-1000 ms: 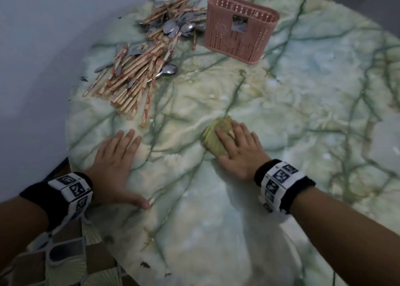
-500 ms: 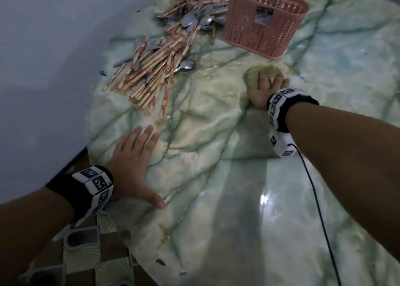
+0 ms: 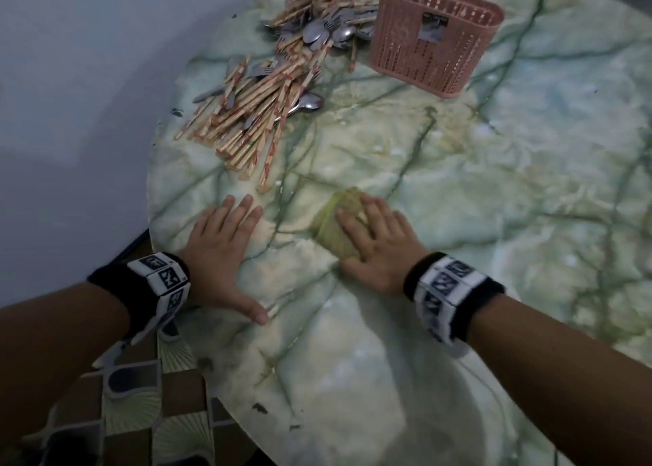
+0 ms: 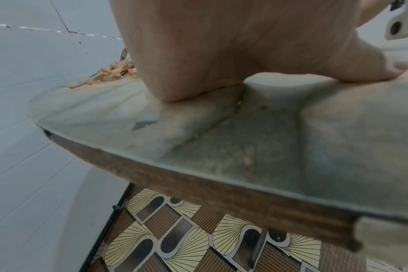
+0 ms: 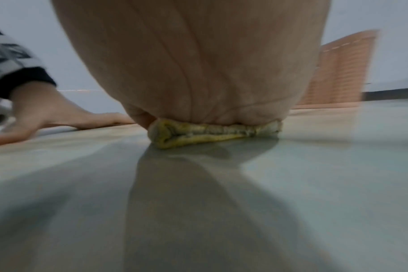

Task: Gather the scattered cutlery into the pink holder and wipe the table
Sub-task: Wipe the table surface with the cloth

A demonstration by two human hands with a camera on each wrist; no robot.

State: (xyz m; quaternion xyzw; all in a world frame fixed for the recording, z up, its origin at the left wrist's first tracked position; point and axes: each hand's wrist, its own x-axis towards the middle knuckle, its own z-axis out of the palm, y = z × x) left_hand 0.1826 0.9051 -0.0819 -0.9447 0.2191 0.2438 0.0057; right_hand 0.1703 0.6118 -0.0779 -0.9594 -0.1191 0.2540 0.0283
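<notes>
Near the pink holder [image 3: 435, 35], seen from the head, chopsticks and spoons [image 3: 282, 77] lie heaped just left of it; well below it, the right hand [image 3: 374, 247] presses flat on a yellow cloth [image 3: 335, 225], and the left hand [image 3: 222, 254] rests spread on the table [image 3: 494, 183]. From the left wrist, that palm [image 4: 198, 55] lies flat by the table edge. From the right wrist, straight fingers pin the cloth [image 5: 212, 132], the holder [image 5: 338, 73] beyond.

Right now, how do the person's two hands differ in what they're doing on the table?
The right hand presses flat on a folded yellow cloth; the left hand lies on the bare table with nothing under it. The left hand sits by the table's edge, nearer the chopsticks; the right hand is further in, in line with the pink holder. Both are flat, fingers straight, wearing marked wristbands.
</notes>
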